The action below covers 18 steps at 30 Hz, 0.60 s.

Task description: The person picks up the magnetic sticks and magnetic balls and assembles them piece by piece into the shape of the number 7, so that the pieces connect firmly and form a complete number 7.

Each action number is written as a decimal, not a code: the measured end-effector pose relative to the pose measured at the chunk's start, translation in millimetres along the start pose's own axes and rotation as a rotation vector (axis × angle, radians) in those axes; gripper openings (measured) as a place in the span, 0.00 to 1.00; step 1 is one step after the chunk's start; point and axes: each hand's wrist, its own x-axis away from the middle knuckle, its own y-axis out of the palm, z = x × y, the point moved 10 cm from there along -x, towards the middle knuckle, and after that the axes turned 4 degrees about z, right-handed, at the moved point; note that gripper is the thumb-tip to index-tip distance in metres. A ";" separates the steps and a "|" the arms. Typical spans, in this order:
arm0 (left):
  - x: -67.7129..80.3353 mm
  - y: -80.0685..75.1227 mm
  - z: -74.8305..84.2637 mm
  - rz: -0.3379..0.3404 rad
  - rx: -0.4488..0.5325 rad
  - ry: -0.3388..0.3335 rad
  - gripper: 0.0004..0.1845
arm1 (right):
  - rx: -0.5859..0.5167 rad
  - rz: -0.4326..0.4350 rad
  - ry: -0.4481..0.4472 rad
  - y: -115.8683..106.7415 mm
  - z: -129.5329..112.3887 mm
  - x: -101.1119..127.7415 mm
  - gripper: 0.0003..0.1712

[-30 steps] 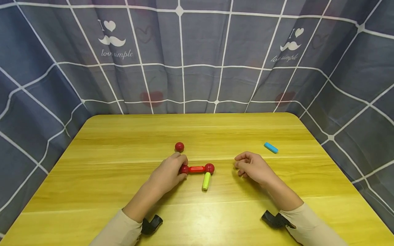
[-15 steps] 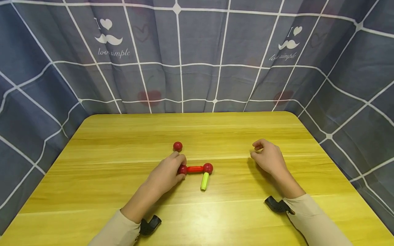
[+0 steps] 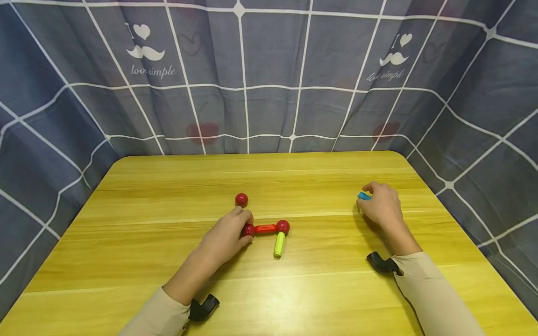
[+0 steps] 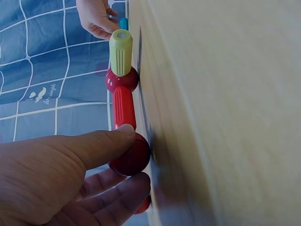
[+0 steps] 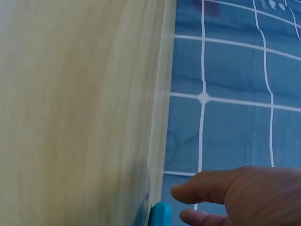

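there are three red balls (image 3: 241, 199), one red rod (image 3: 265, 228), one yellow-green rod (image 3: 279, 244), one blue rod (image 3: 364, 196) and one table (image 3: 294, 294).

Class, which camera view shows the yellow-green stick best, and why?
The left wrist view: the yellow-green stick appears largest there, with its grooves and end face visible. The head view shows it whole but smaller, touching a red ball; the right wrist view misses it.
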 end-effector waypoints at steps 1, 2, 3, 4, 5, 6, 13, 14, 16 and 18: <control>-0.1 -0.5 0.1 0.002 -0.002 0.001 0.16 | 0.004 -0.009 0.008 0.3 1.9 -1.1 0.27; -0.2 -1.0 0.3 0.004 -0.003 0.001 0.16 | 0.008 -0.017 0.015 0.7 4.0 -2.3 0.27; -0.4 -1.4 0.3 0.006 -0.004 0.001 0.16 | 0.012 -0.022 0.020 0.8 5.6 -3.3 0.28; -0.5 -1.9 0.2 0.008 -0.007 0.001 0.16 | 0.016 -0.026 0.023 0.9 7.0 -4.3 0.28; -0.5 -2.2 0.2 0.009 -0.009 0.002 0.16 | 0.020 -0.033 0.027 1.2 8.1 -4.9 0.28; -0.6 -2.4 0.3 0.010 -0.011 0.003 0.16 | 0.024 -0.040 0.030 1.6 9.4 -5.6 0.28; -0.5 -0.1 0.8 0.001 -0.016 0.008 0.16 | 0.050 -0.104 0.048 8.5 17.2 -5.2 0.25; -0.6 0.3 0.7 0.000 -0.016 0.008 0.16 | 0.051 -0.103 0.046 9.0 17.7 -5.0 0.24; -0.8 0.8 0.7 -0.001 -0.017 0.007 0.16 | 0.055 -0.103 0.041 10.3 18.3 -4.6 0.23; -0.9 1.0 1.3 -0.002 -0.018 0.010 0.16 | 0.057 -0.105 0.031 11.5 18.0 -4.0 0.22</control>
